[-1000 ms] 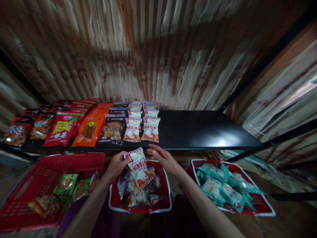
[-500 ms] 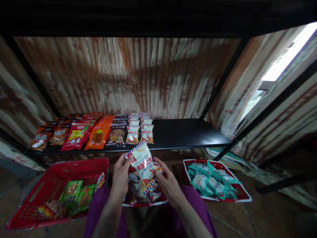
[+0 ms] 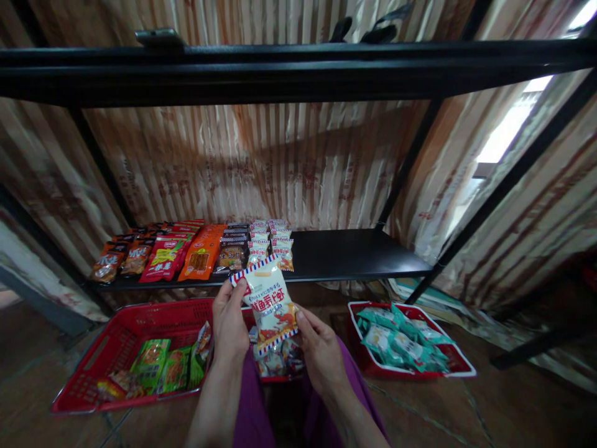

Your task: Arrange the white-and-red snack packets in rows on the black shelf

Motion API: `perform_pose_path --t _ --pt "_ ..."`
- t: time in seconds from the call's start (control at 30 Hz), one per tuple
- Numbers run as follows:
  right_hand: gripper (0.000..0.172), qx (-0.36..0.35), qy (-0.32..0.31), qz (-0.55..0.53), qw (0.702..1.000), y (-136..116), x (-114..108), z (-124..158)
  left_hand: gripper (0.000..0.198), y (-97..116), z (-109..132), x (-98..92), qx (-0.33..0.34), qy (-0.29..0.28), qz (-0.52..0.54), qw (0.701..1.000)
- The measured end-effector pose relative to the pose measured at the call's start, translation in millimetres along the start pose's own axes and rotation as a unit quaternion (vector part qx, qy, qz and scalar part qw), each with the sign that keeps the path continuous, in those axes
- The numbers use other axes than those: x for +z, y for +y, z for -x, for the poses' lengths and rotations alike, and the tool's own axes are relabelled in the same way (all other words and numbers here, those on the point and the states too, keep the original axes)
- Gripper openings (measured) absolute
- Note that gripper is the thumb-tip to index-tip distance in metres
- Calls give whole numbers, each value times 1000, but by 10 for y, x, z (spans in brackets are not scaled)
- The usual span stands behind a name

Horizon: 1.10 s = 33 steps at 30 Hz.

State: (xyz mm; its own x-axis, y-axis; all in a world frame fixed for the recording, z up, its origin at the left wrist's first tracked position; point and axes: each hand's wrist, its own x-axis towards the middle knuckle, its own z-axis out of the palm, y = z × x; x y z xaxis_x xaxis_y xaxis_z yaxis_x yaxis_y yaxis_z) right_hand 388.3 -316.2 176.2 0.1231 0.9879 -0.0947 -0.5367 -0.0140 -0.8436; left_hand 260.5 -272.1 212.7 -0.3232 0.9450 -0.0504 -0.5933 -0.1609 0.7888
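Observation:
Both hands grip a white snack bag (image 3: 269,305) with striped blue-and-red ends and a red printed label. My left hand (image 3: 232,323) pinches its upper left corner, thumb on the front. On the lower right edge, my right hand (image 3: 318,348) closes its thumb and fingers. Behind and below the bag, a red basket (image 3: 285,378) between the knees holds several small packets, partly hidden. Matching white snack bags (image 3: 282,252) stand in two rows on the black shelf (image 3: 349,252), just beyond the held one.
Left on the shelf are brown packs (image 3: 109,261), red packs (image 3: 163,258), an orange pack (image 3: 200,258) and dark packs (image 3: 232,255). A red basket (image 3: 84,379) with green packets lies left; another basket (image 3: 459,364) with teal packets lies right. An upper shelf (image 3: 280,78) crosses overhead, with a phone-like object (image 3: 159,37).
The view has tilted upward, bringing the upper shelf's top edge into sight. The bag is turned more squarely to me, and my right hand has shifted to its lower right edge.

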Motion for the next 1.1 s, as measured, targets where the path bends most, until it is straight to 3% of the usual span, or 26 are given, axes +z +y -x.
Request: perform_pose_path --t 0.17,0.43,0.6,0.87,1.1 --pt "37 -44 47 33 997 23 -52 157 25 -8 88 35 -15 23 16 1000" --pt "31 -64 105 50 991 122 -161 313 30 -114 168 -51 -66 -32 25 997" --pt "32 -62 126 18 990 156 -133 362 36 -188 307 -126 -90 -36 -22 995" --pt "34 -47 140 -42 988 249 -70 271 54 -217 468 -185 -90 -188 -42 977" --pt "42 -36 95 5 995 307 -184 252 54 -286 417 -281 -81 -170 -95 978"
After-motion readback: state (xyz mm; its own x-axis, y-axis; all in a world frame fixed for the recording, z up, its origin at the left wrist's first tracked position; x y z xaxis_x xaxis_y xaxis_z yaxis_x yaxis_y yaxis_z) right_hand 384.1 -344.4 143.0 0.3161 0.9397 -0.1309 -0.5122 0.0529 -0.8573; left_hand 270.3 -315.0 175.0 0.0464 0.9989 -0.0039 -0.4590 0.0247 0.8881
